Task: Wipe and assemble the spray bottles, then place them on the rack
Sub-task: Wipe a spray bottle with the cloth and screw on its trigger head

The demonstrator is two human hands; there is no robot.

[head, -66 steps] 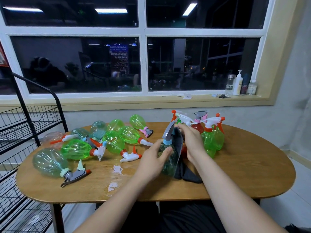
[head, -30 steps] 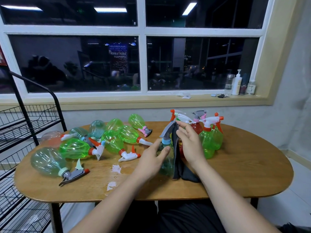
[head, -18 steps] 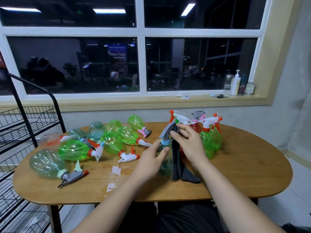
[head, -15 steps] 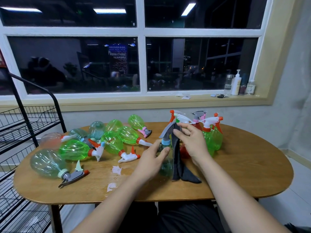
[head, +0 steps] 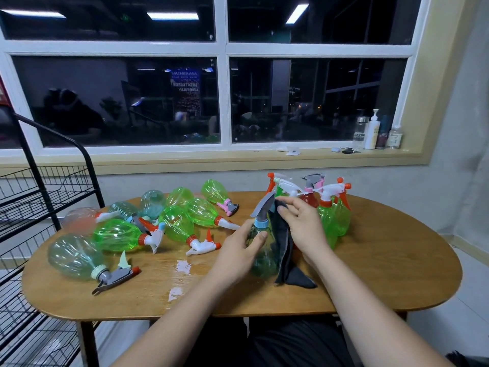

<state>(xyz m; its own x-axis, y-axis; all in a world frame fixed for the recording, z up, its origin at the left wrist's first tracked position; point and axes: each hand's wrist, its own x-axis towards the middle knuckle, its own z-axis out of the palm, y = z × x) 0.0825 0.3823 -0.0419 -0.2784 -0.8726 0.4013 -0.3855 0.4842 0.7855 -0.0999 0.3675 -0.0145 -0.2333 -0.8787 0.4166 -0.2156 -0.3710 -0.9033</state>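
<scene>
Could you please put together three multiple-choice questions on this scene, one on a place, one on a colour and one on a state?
1. Where does the black wire rack stand?
A. left of the table
B. right of the table
C. on the windowsill

2. What colour is the collar of the bottle held by the left hand?
A. orange
B. light blue
C. pink

3. How is that bottle?
A. lying on its side
B. upright, spray head fitted
C. upright, no spray head

Answers:
1 A, its shelves show at the picture's left edge, beside the table.
2 B, a light blue ring sits under the grey spray head.
3 B, it is upright in the left hand with the head on top, where the right hand holds the dark cloth against it.
</scene>
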